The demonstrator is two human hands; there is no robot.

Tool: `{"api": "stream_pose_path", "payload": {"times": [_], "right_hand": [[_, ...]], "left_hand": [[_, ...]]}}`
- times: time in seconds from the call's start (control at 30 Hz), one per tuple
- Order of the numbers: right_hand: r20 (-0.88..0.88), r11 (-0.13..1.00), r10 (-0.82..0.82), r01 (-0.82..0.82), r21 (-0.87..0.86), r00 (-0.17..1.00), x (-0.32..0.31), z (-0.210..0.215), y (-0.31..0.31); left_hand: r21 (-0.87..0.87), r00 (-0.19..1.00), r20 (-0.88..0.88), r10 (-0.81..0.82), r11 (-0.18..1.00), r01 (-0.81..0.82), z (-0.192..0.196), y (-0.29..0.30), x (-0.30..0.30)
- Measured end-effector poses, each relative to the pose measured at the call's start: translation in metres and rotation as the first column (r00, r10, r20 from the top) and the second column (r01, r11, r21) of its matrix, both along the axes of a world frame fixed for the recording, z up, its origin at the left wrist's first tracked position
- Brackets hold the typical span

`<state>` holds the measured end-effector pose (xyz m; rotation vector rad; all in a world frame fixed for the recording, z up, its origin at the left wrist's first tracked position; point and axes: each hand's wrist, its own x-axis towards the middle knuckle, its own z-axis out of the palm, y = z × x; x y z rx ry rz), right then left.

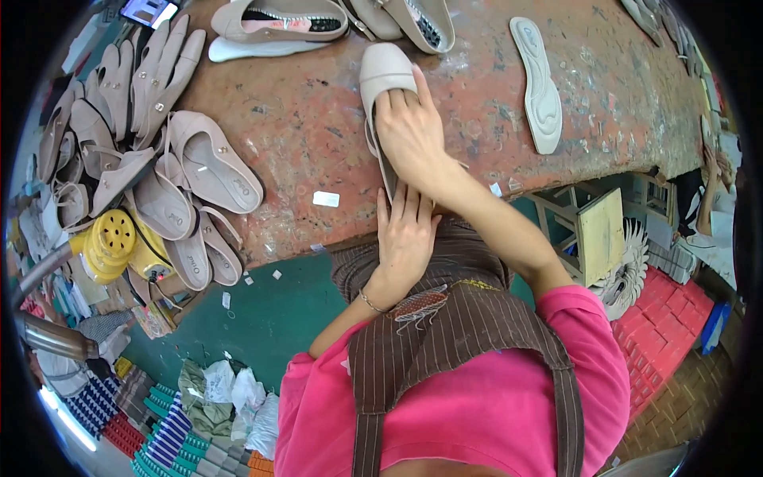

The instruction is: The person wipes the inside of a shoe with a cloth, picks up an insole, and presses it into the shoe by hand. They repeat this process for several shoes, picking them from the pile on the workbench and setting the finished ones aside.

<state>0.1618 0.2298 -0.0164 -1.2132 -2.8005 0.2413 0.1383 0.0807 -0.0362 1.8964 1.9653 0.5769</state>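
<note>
A beige shoe [387,70] lies on the worn reddish-brown table, its toe pointing away from me. My right hand [409,135] has several fingers pushed inside its front part, their tips hidden under the upper. One finger lies outside along the shoe's right edge. Behind it, my left hand [407,238] rests flat at the heel end with its fingers stretched forward, partly tucked beneath my right wrist. Most of the heel is covered by my hands. To the right, apart from both hands, lies a pale cushioned insole [538,87].
Several beige shoes [214,163] are piled at the left, beside a yellow lamp-like device [115,238] on a metal arm. More shoes [280,22] sit at the far edge. A wooden stool [600,234] and red crates [664,334] stand lower right. Plastic bags [238,397] lie lower left.
</note>
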Motion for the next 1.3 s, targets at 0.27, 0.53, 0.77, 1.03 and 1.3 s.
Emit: {"api": "stream_pose_path", "payload": {"times": [0.27,0.53,0.77,1.03,1.3], "right_hand": [[0.081,0.980,0.012,-0.028,0.196,0.997,-0.017,-0.014,-0.005],[0.263,0.994,0.108,-0.103,-0.034,0.959,-0.027,-0.010,0.022],[-0.589,0.907,0.073,-0.299,-0.296,0.805,0.032,0.017,0.025],[-0.338,0.745,-0.521,0.611,0.267,0.784,0.160,-0.031,0.113],[-0.413,0.776,-0.600,0.624,-0.092,0.685,0.153,-0.016,0.117]], "left_hand": [[0.085,0.997,-0.074,0.032,0.996,-0.025,-0.010,0.004,-0.005],[0.062,0.980,-0.196,0.036,0.998,-0.024,-0.005,0.004,0.000],[0.179,0.955,0.127,0.269,0.941,-0.289,0.008,0.043,-0.019],[0.325,0.654,0.545,0.525,0.586,-0.742,0.093,-0.023,-0.200],[0.938,0.203,-0.153,0.967,0.207,-0.280,0.190,0.046,-0.353]]}}
